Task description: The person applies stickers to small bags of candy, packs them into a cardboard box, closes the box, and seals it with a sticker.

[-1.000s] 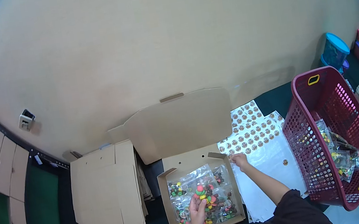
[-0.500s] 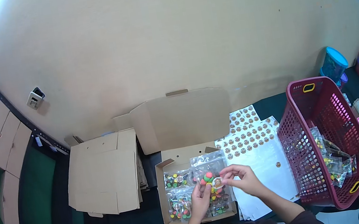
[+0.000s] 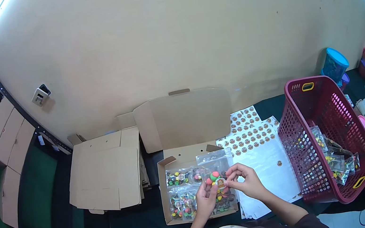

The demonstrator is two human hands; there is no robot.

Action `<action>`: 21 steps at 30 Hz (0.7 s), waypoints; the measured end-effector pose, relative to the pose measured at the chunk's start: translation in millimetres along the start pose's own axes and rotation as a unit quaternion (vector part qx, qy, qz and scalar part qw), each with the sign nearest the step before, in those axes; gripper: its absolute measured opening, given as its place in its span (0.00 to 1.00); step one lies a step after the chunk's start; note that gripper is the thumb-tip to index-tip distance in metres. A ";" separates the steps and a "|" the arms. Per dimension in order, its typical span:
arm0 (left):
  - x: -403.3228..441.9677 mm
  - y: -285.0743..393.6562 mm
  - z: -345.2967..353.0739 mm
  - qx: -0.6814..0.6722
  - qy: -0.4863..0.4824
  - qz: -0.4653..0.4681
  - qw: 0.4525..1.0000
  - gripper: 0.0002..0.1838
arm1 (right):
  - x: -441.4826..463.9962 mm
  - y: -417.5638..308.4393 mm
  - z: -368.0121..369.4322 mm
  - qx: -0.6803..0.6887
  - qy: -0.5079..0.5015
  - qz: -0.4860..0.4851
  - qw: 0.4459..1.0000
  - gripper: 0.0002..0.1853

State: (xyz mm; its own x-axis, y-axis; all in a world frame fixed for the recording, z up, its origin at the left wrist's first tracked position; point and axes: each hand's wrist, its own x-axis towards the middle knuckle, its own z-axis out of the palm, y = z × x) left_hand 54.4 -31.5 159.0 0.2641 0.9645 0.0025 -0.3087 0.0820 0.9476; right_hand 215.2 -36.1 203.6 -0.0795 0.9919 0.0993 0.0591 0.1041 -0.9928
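Note:
My left hand (image 3: 205,201) holds a clear zip bag (image 3: 213,158) of colourful round pieces, some pink, green and yellow, over the right part of an open cardboard box (image 3: 166,202). At the front of this bag, my right hand (image 3: 251,184) pinches a round printed sticker (image 3: 220,183) between thumb and fingers. I cannot tell how much of the sticker touches the plastic. Several similar filled bags (image 3: 183,202) lie inside the box. Right of the box are sheets of round stickers (image 3: 248,139), with a mostly bare white part (image 3: 264,177) nearest me.
A tall maroon basket (image 3: 314,179) with filled bags (image 3: 338,163) inside stands at the right. Flattened cardboard boxes (image 3: 101,174) are stacked on the left. The raised box lid (image 3: 183,121) leans toward the wall. Blue tubs (image 3: 335,61) stand behind the basket.
My right fingers stay at the sticker, which now sits slightly higher and more tilted against the bag. The whole view has shifted slightly; the box and basket have not visibly moved.

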 end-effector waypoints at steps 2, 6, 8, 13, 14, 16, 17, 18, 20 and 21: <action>-1.6 -0.7 1.2 -0.002 0.004 0.038 0.999 0.17 | -2.7 -2.3 2.0 0.000 0.003 -0.006 1.000 0.12; -6.3 0.3 1.1 -0.022 0.007 0.020 1.000 0.16 | -5.9 -2.0 4.2 -0.003 -0.002 -0.016 1.000 0.12; -8.8 -1.2 -0.1 -0.027 0.006 0.018 0.999 0.16 | -7.0 -0.5 4.6 -0.006 -0.007 -0.020 1.000 0.12; -12.8 -2.2 -1.6 -0.025 0.012 0.020 0.999 0.15 | -10.4 0.9 10.1 -0.019 0.004 -0.058 0.998 0.11; -13.5 -1.5 -1.3 -0.025 0.012 0.020 0.999 0.15 | -11.2 0.3 11.0 -0.026 0.003 -0.063 0.998 0.11; -14.5 0.8 -0.7 -0.017 0.022 0.019 0.999 0.15 | -13.0 -4.6 12.0 -0.047 0.000 -0.066 0.997 0.11; -14.8 1.3 -1.0 -0.017 0.022 0.019 0.999 0.15 | -13.1 -6.8 12.6 -0.067 -0.003 -0.070 0.995 0.11; -15.2 1.5 -1.2 -0.004 0.026 0.029 0.999 0.14 | -13.1 -7.8 13.3 -0.067 -0.004 -0.069 0.995 0.11; -15.7 2.2 -0.6 0.003 0.037 0.038 0.999 0.14 | -13.3 -9.0 14.6 -0.090 0.006 -0.083 0.992 0.11; -16.1 2.0 -1.1 0.003 0.037 0.038 0.999 0.14 | -13.3 -9.1 15.2 -0.090 0.005 -0.083 0.992 0.11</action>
State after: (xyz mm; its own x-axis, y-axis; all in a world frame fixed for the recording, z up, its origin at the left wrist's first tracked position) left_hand 48.5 -46.6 160.5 0.1725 0.9837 0.0505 -0.3190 0.0073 0.9477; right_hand 200.6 -51.3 210.4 -0.0922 0.9606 0.2621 0.2228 0.2765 -0.9348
